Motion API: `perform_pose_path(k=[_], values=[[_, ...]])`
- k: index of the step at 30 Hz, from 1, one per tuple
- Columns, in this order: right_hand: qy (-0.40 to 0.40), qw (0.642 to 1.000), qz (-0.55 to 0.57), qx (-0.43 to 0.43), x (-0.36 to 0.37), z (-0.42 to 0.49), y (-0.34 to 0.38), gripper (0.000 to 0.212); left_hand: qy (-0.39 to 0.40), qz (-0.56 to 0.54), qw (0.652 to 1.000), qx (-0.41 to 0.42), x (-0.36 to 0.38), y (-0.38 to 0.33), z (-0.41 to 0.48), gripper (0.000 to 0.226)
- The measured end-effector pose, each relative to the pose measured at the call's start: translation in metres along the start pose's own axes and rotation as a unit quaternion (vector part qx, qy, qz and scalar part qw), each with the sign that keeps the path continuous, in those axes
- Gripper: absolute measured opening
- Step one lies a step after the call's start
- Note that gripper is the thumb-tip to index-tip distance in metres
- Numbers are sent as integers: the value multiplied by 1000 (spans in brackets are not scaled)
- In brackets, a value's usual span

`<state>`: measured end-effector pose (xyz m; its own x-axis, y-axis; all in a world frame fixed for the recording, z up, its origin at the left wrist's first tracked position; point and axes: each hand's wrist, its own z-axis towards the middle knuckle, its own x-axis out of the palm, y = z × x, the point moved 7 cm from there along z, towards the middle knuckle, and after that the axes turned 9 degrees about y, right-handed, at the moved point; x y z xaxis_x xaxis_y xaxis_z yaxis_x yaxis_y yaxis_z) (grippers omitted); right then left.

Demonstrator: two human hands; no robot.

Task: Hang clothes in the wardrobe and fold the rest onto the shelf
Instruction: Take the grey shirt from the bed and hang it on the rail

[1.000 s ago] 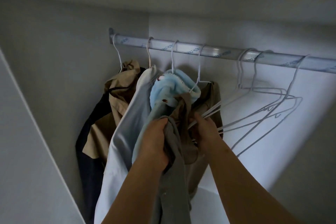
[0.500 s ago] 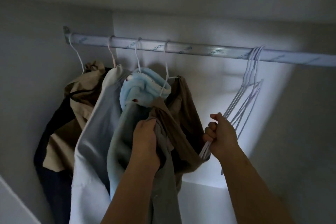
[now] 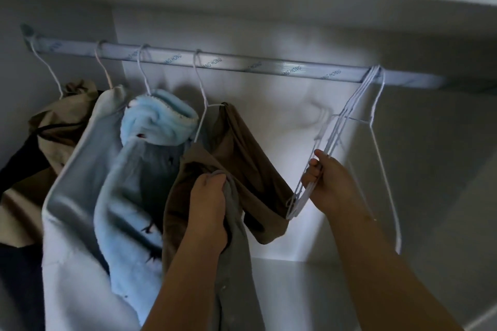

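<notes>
Several empty white wire hangers (image 3: 298, 196) are bunched in my right hand (image 3: 330, 185), the fingers curled tight round their lower wires. Their hooks sit on the wardrobe rail (image 3: 242, 66) up and to the right, so the bundle's long axis slants from the rail down and to the left through my fist.

My left hand (image 3: 208, 209) is clenched on the top of a grey garment (image 3: 236, 263), which trails down out of view. That garment lies to the left of the hangers and a little lower. The hem of a brown garment (image 3: 242, 156), already hung on the rail, sags between my two hands.

As I read it, the grey piece is the next to hang, and the step in hand is freeing one hanger from the bunch. The right hand is the nearer one for that. I cannot tell how many wires it holds. The lower ends point toward the grey cloth, so I judge the hanger should come across to the left hand, clear of the brown hem.
</notes>
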<state>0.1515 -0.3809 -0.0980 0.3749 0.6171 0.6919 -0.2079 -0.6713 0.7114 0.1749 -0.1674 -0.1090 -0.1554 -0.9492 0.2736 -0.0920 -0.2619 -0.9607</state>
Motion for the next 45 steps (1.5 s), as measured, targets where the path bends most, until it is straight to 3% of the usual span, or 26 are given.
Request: perform_pose_path(k=[4, 6, 9, 13, 14, 16, 18, 20, 22, 28, 37, 40, 45], values=[[-10, 1000, 19, -3, -2, -1, -1, 18, 65, 133, 987, 65, 18, -7, -14, 26], [-9, 1000, 22, -5, -4, -2, -1, 17, 79, 101, 990, 51, 22, -4, -16, 35], [-18, 1000, -4, -13, -14, -5, 3, 16, 49, 41, 997, 48, 18, -9, -12, 30], [-60, 990, -121, -33, -30, -17, 14, 9, 35, 15, 998, 55, 21, -12, -7, 24], [-75, 979, -182, -61, -34, -22, 19, 17, 34, 14, 998, 56, 23, -11, -6, 24], [-114, 921, -343, -144, -40, -35, 35, 39, 39, 14, 998, 56, 28, -8, -4, 25], [-141, 834, -490, -211, -43, -49, 49, 51, 43, 19, 997, 58, 33, -6, -4, 26], [-170, 752, -598, -217, -50, -58, 56, 51, 46, 22, 997, 63, 38, -5, -3, 26], [-201, 703, -649, -212, -59, -63, 62, 51, 49, 24, 996, 63, 42, -4, -3, 26], [-258, 643, -673, -260, -70, -77, 78, 48, 49, 12, 996, 70, 51, -3, -5, 21], [-237, 556, -688, -401, -40, -91, 103, 42, 48, 0, 997, 63, 51, -4, -9, 19], [-208, 574, -677, -410, -32, -89, 107, 45, 49, 3, 997, 67, 47, -6, -12, 22], [-156, 720, -558, -383, -28, -91, 91, 37, 44, 16, 996, 70, 38, -10, -15, 26]])
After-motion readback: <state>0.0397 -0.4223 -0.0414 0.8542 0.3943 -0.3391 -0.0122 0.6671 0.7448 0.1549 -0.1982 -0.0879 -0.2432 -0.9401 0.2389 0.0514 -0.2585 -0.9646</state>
